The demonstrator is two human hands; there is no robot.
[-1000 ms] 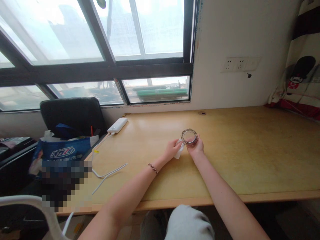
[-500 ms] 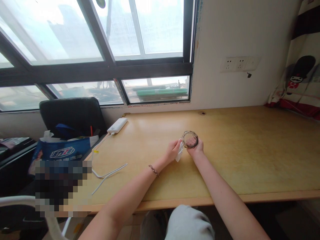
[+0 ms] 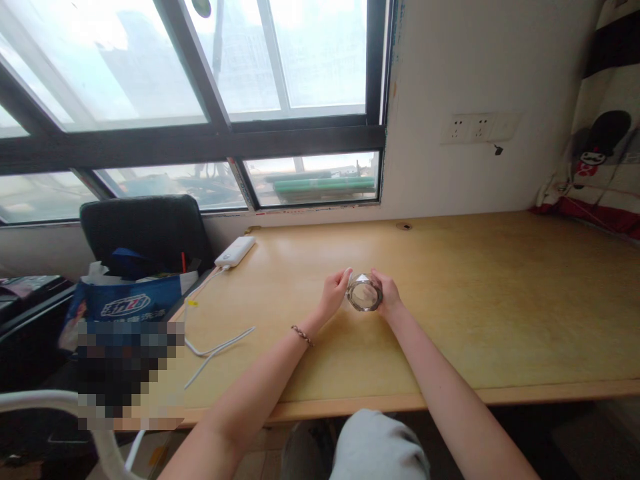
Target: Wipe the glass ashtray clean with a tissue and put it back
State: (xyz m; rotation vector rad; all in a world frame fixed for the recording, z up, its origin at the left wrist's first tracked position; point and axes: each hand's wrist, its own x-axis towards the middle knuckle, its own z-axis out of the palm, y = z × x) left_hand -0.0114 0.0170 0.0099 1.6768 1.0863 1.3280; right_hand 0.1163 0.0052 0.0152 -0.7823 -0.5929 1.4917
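Right fingers (image 3: 385,283) wrap clear glassware (image 3: 365,295); left fingers (image 3: 341,283), part-curled, just beside it

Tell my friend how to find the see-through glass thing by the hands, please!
Find the window, then the big wooden desk below it. Over the desk, between the left hand and the right hand, is a small round glass vessel with a shiny, angular rim. You can see through it, but the oblong power bank nearby is solid white.
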